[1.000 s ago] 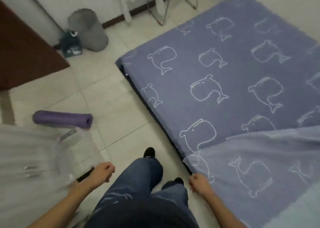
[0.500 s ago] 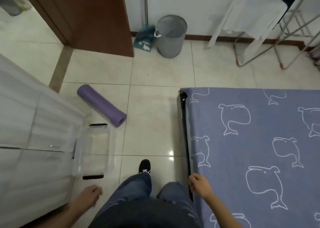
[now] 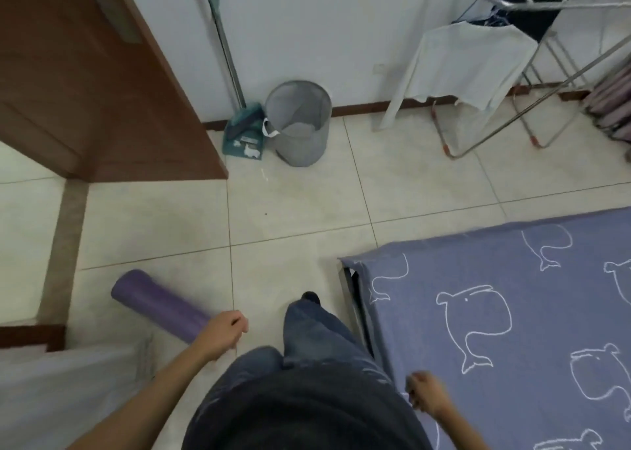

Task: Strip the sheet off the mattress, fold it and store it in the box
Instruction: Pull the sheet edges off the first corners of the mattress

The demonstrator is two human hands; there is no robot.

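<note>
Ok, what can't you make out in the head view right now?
Head view:
Right hand: curled at the sheet edge, blurred, so its grip is unclear.
Sheet: cut off by the right and bottom frame edges.
Box: not in frame.
Pale shape at lower left: too blurred to identify.

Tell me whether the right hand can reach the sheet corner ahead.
Probably yes: the right hand is at the edge of the sheet, and nothing lies along that edge up to the corner.
</note>
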